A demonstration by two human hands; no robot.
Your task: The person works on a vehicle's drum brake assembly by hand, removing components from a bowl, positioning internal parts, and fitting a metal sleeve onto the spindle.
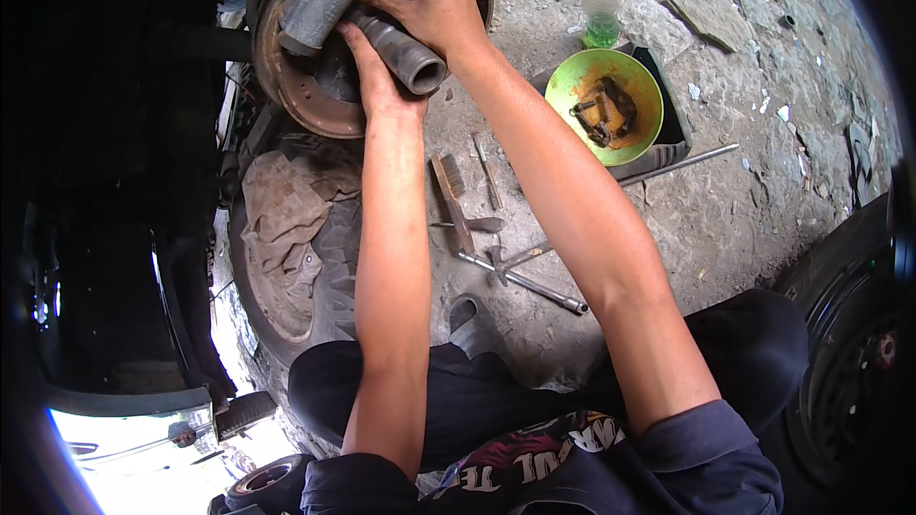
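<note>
A rusty round brake backing plate [303,113] is at the upper left, with a hollow metal axle tube [405,55] sticking out toward me. Beside the tube sits a curved grey brake shoe [322,11], its worn lining facing me. My left hand [386,86] reaches up under the tube, thumb against the shoe's lower edge; its other fingers are hidden. From the right, my right hand [439,14] comes over the tube. Its fingers are bent, and the tips meet the shoe's edge, partly out of sight behind the tube.
A wire brush [450,186], a thin rod [488,172] and a metal bar [530,286] lie on rough ground below. To the right, a green bowl [563,86] of rusty parts rests on a black tray [679,124] near a bottle [599,5]. A wheel [830,362] stands at far right.
</note>
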